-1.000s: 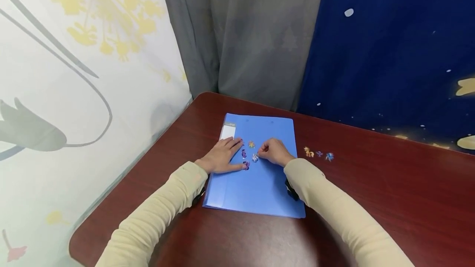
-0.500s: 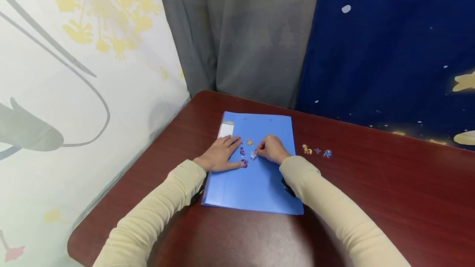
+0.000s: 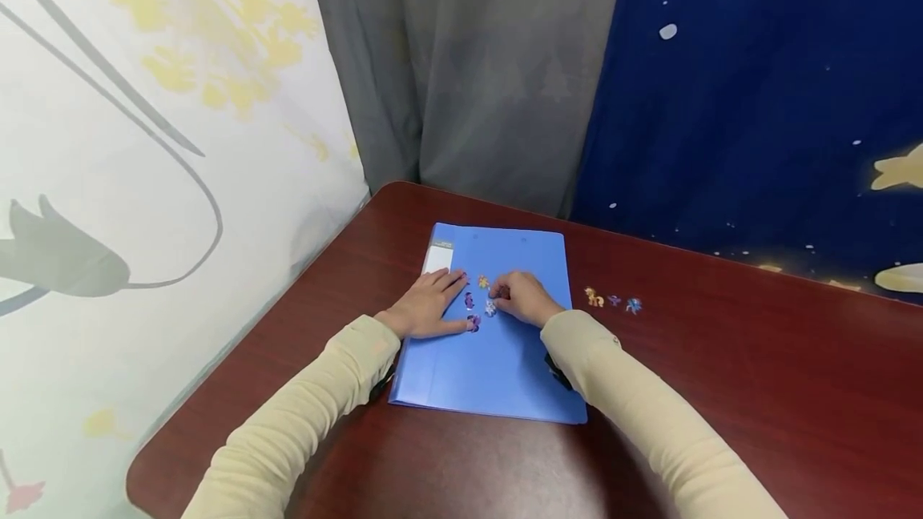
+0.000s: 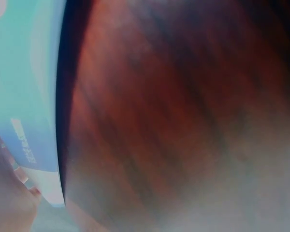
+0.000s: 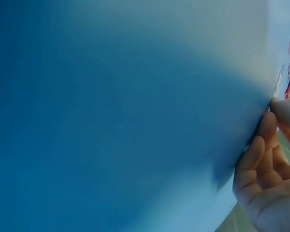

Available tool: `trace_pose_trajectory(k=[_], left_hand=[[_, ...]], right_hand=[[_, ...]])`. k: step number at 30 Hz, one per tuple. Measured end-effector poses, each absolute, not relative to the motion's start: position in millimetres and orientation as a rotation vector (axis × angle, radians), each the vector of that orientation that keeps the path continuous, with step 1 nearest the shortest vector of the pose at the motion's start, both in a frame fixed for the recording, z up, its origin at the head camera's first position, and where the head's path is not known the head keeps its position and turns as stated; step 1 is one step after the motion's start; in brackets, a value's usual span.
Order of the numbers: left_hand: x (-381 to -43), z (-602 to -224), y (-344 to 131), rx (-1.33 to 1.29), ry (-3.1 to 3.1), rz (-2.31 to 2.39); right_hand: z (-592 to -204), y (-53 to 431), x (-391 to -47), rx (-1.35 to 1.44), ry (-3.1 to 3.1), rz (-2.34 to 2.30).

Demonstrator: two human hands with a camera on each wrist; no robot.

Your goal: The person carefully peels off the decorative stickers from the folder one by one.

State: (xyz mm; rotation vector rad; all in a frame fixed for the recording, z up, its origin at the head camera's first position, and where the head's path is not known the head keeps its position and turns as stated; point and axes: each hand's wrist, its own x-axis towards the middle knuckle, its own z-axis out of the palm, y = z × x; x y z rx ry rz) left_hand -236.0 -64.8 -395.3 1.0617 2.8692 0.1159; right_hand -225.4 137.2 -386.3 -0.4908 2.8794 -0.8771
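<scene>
Well, the left hand (image 3: 425, 307) lies flat on the blue folder (image 3: 493, 371), fingers spread, thumb at a purple figure (image 3: 473, 323). The right hand (image 3: 526, 297), fingers curled, is at the white figure (image 3: 490, 308) on that folder; whether it pinches it, I can't tell. Three small figures (image 3: 614, 300) lie right, on the table (image 3: 721, 359).

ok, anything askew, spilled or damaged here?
No spill or damage visible. Only mild oddity: an orange pony cutout, a small purple one and a blue one lie on the wooden table, right of the blue folder, while other cutouts lie on its cover. Possibly deliberate.
</scene>
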Motion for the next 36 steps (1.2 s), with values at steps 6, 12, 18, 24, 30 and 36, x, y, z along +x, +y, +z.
trace_pose_trajectory(k=[6, 12, 18, 24, 30, 36], left_hand=[[-235.8, -398.9, -63.7, 1.075, 2.855, 0.083], [-235.3, -398.6, -64.6, 1.063, 2.872, 0.078], [-231.5, -400.4, -67.2, 1.06, 2.87, 0.104], [-231.3, -399.9, -66.7, 1.088, 2.869, 0.112], [-233.5, -395.9, -64.7, 1.092, 2.882, 0.103], [-232.7, -394.7, -66.8, 1.081, 2.876, 0.09]], right_hand=[[-386.4, 138.8, -223.2, -0.547, 2.902, -0.893], [-388.2, 137.3, -225.7, -0.569, 2.903, -0.838], [-392.1, 134.3, -226.0, -0.639, 2.859, -0.701], [-391.5, 137.4, -222.1, -0.702, 2.838, -0.701], [-387.8, 140.8, -222.1, -0.67, 2.782, -0.803], [-387.5, 141.7, -224.3, -0.549, 2.718, -0.924]])
